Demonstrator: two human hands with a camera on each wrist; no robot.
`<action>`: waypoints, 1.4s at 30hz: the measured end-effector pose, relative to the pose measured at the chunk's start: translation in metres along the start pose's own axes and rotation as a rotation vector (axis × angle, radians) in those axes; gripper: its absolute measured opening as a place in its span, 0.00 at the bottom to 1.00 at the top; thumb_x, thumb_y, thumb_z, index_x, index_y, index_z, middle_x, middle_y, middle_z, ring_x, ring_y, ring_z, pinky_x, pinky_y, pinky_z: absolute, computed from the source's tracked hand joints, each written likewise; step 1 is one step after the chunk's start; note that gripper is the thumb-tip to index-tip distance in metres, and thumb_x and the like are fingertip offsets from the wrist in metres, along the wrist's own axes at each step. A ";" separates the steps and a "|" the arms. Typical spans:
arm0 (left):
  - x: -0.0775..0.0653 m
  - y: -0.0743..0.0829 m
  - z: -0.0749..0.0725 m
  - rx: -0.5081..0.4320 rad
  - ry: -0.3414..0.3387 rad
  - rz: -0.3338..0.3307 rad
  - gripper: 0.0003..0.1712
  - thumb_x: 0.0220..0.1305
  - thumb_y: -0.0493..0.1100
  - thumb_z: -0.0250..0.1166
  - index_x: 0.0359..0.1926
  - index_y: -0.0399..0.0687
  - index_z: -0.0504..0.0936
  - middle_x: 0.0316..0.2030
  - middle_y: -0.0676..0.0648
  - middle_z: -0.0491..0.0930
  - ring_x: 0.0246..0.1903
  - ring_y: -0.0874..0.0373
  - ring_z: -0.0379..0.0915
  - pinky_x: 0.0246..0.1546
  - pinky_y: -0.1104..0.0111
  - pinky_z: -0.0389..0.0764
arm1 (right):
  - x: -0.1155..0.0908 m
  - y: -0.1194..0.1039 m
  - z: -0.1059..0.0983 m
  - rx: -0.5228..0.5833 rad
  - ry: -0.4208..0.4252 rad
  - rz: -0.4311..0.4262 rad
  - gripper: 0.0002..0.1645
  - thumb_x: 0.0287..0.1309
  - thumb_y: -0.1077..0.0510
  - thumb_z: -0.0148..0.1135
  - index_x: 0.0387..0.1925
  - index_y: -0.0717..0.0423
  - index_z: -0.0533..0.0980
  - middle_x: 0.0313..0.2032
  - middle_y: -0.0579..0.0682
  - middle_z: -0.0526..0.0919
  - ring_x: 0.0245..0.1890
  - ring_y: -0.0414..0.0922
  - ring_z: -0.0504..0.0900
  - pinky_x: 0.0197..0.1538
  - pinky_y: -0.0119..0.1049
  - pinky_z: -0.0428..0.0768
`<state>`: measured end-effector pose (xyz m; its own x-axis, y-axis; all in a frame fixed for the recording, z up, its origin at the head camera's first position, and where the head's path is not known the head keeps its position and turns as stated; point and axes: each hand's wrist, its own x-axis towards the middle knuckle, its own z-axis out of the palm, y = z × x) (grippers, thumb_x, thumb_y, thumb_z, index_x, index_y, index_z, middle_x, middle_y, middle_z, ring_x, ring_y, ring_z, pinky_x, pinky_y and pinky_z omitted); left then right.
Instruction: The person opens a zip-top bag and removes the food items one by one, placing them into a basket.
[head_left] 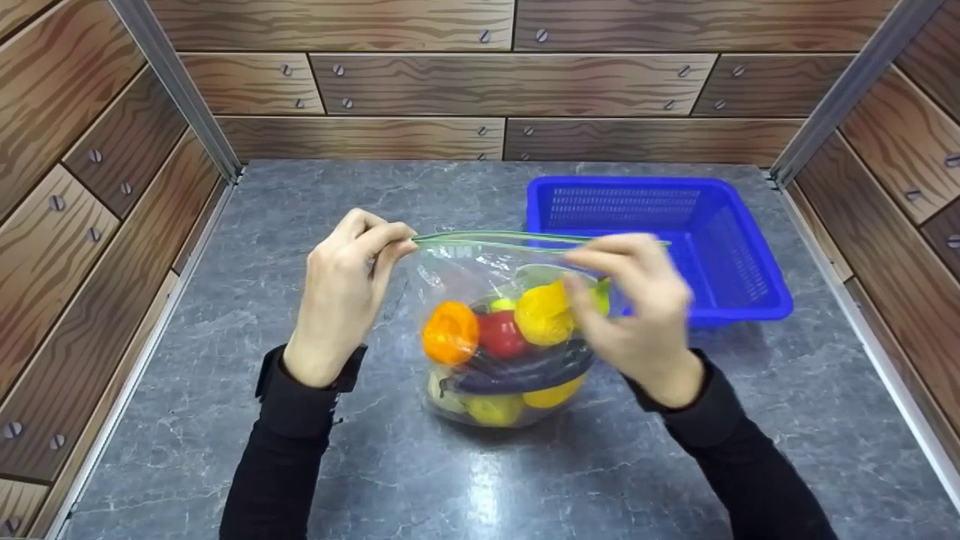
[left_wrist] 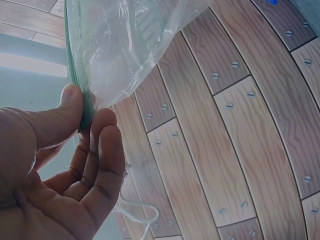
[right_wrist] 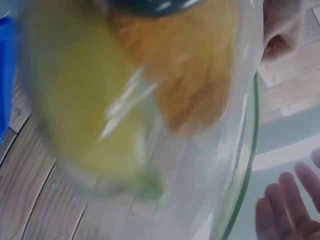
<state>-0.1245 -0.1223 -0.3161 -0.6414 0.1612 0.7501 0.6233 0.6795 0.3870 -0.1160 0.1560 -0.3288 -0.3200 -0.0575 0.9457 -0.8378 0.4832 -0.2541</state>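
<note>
Left hand pinches the left end of the seal on the bag; right hand, blurred, fingers loose, seems to hold nothing. The bag, full of produce, sits mid-frame, basket upper right. Probably closing; next calls for pinching along the seal.

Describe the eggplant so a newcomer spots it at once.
Left of the blue basket in the head view, the left hand pinches a clear zip bag. Inside, just below the red fruit, the eggplant lies crosswise. Its long, dark purple body sets it apart from the brighter produce.
</note>
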 end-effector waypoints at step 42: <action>0.060 0.043 0.020 0.042 -0.679 0.124 0.06 0.62 0.42 0.67 0.31 0.45 0.87 0.30 0.46 0.84 0.31 0.54 0.79 0.35 0.67 0.81 | -0.012 0.010 0.030 -0.168 -0.333 -0.197 0.20 0.67 0.49 0.58 0.22 0.56 0.72 0.18 0.47 0.65 0.20 0.41 0.59 0.26 0.30 0.56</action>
<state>-0.1455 -0.0692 -0.2652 -0.7128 0.6430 0.2803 0.7014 0.6516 0.2888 -0.1334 0.1354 -0.3482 -0.3096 -0.4293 0.8484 -0.8224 0.5688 -0.0123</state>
